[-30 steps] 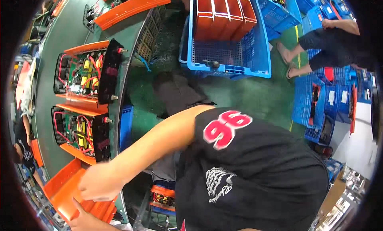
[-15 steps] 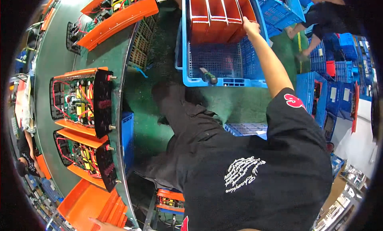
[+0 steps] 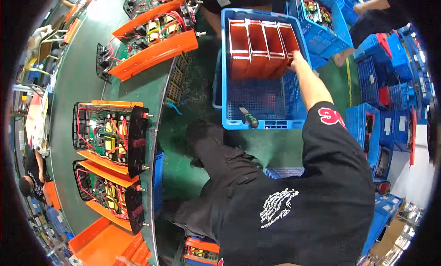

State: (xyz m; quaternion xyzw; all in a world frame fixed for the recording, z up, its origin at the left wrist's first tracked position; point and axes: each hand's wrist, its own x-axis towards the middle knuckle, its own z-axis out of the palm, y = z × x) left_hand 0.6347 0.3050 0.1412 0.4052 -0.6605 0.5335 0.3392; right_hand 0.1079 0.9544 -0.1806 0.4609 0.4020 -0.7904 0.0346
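Several orange metal covers (image 3: 264,66) with white edges stand in a row in a blue plastic crate (image 3: 264,124). My right hand (image 3: 298,62) is at the right end of this row, fingers closed on the rim of the outermost cover. A tool with a green and black handle (image 3: 250,119) lies in the crate near its front wall. At the bottom left, my left hand (image 3: 126,261) is mostly cut off by the picture's edge. Its visible fingers stretch over a stack of orange covers (image 3: 138,253), beside a wider orange cover (image 3: 98,240) on the bench.
On the green bench (image 3: 59,142) stand orange and black housings (image 3: 112,137) with circuit boards and red wires. Another blue crate (image 3: 326,34) with boards sits at the far right. People are nearby at the top and the left. More crates (image 3: 395,123) are stacked on the right.
The whole view has shifted, so the crate and bench appear lower and further right. My right hand stays on the end cover. My left hand shows less at the bottom edge.
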